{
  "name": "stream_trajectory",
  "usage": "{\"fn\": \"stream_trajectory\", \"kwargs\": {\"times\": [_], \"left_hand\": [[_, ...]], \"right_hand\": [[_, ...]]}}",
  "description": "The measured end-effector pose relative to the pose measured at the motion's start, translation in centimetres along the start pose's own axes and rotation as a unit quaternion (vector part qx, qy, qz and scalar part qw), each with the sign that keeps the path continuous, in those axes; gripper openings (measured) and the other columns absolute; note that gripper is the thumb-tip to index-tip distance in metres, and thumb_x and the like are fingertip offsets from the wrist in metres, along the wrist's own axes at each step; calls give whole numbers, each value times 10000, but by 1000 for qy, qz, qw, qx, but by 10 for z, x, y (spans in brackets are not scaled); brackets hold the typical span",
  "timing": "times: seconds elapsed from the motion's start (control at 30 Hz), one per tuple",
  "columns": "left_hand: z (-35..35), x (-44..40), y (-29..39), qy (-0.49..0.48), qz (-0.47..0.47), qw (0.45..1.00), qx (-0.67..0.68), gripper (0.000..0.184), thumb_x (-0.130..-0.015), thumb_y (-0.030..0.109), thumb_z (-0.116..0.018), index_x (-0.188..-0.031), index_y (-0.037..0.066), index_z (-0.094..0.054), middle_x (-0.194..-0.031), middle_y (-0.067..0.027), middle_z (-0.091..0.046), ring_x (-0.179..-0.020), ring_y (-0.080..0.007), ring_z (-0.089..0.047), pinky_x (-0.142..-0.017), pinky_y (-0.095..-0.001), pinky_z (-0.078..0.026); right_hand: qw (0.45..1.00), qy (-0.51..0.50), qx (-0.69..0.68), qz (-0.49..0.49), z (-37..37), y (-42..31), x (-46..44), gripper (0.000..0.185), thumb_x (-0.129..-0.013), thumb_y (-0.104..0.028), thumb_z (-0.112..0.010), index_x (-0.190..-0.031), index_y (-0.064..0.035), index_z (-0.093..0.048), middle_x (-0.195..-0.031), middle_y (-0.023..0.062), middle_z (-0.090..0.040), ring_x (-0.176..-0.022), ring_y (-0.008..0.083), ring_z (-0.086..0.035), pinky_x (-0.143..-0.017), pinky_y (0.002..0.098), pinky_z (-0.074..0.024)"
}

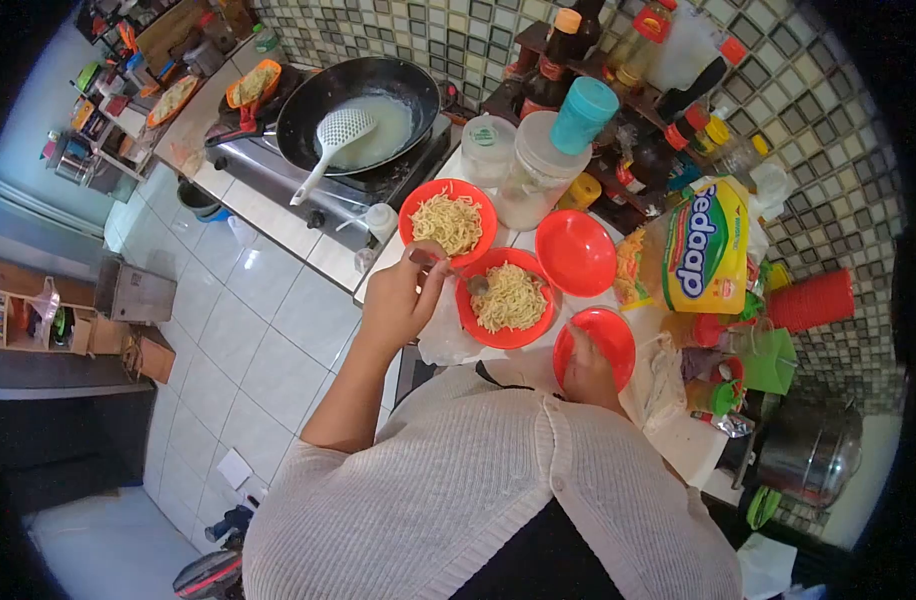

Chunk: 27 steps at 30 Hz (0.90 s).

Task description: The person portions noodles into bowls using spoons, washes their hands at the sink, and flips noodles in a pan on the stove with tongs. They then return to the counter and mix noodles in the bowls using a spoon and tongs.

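My left hand [406,292] is closed in a pinch on a metal spoon, with its bowl end [478,286] over the left side of a red bowl of noodles [467,318]. Just behind that hand, a second red bowl [491,222] also holds noodles [446,223]. My right hand [588,372] grips a red bowl [615,345] close to my body, thumb inside it; the part I can see has nothing in it. Another bare red bowl [575,252] lies between this one and the jars.
A wok [418,90] with cloudy liquid and a white skimmer [340,135] sits on the stove [243,165]. Clear jars [538,165] and sauce bottles line the tiled wall. A yellow-green Sedaap pack [703,250] and stacked red cups [813,300] stand right.
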<state>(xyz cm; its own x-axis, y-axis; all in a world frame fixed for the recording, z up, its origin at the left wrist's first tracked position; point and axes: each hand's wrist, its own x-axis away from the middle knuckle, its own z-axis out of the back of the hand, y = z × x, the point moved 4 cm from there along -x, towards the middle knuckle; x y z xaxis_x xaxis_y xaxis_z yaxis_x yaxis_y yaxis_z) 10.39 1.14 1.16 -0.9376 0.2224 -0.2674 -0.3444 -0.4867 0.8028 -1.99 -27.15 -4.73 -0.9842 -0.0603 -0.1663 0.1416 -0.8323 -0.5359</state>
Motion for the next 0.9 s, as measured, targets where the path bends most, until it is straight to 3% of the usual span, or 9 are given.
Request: {"fn": "stream_trajectory", "kwargs": {"times": [0.07,0.23,0.3,0.37,0.43,0.5,0.57,0.67,0.9], "left_hand": [[1,-2,-5,-3,-3,1000,30,213,-981,209,-569,-1086,24,-562,-793,-107,-716,-581,-139,-636,-544,-278,-489],[-3,-4,-22,2,26,995,98,190,-1004,187,-536,-1113,32,-553,-836,-112,-711,-642,-129,-646,-576,-249,-494],[-10,-4,-35,66,27,952,298,203,-1002,203,-553,-1128,46,-531,-865,-83,-690,-722,-148,-667,-602,-275,-514],[-18,4,-40,21,78,943,323,213,-1015,215,-535,-1151,52,-522,-972,-104,-681,-828,-164,-674,-680,-292,-551],[-39,15,-44,43,175,880,439,222,-1014,223,-535,-1144,44,-527,-987,-109,-679,-892,-179,-679,-790,-312,-559],[-51,18,-43,46,158,872,461,229,-1016,230,-531,-1141,38,-530,-1004,-117,-677,-912,-189,-679,-824,-321,-551],[-60,22,-44,47,149,862,481,237,-1018,236,-528,-1138,32,-532,-1022,-126,-674,-932,-199,-679,-859,-330,-542],[-66,18,-42,44,136,841,522,173,-1033,206,-487,-1099,51,-524,-1065,-145,-666,-1017,-253,-655,-940,-393,-514],[-73,14,-43,35,130,856,499,227,-1029,283,-496,-1116,72,-503,-1121,-161,-668,-1043,-247,-645,-961,-365,-489]], "right_hand": [[977,-129,7,-169,-1,-13,-2,477,-859,38,-447,-1334,-2,-464,-1192,317,-579,-1075,449,-600,-884,508,-505],[995,-32,-67,-70,10,-7,3,448,-884,28,-449,-1327,-20,-486,-1197,299,-590,-1110,438,-591,-903,486,-501],[995,9,-83,-47,17,-10,5,432,-899,16,-441,-1326,-26,-492,-1182,294,-599,-1100,438,-596,-902,475,-503],[997,16,-78,-15,21,-9,10,371,-969,-56,-419,-1333,-17,-484,-1164,268,-619,-1088,377,-624,-896,439,-509],[989,0,-136,-64,8,9,22,339,-995,-98,-416,-1318,-20,-485,-1154,240,-628,-1091,336,-629,-894,425,-511],[974,-20,-195,-117,-4,17,29,314,-1021,-141,-412,-1304,-23,-486,-1145,212,-637,-1094,295,-633,-891,410,-512],[785,-65,-493,-370,-24,23,44,284,-1041,-201,-431,-1273,-43,-475,-1179,155,-612,-1104,251,-622,-937,393,-497],[752,-2,-593,-289,-37,2,42,264,-1044,-211,-436,-1259,-60,-456,-1239,109,-559,-1170,244,-579,-999,397,-464],[659,97,-678,-310,-76,-12,20,330,-1053,-234,-426,-1319,-39,-412,-1266,47,-495,-1273,182,-455,-1114,407,-353]]}}
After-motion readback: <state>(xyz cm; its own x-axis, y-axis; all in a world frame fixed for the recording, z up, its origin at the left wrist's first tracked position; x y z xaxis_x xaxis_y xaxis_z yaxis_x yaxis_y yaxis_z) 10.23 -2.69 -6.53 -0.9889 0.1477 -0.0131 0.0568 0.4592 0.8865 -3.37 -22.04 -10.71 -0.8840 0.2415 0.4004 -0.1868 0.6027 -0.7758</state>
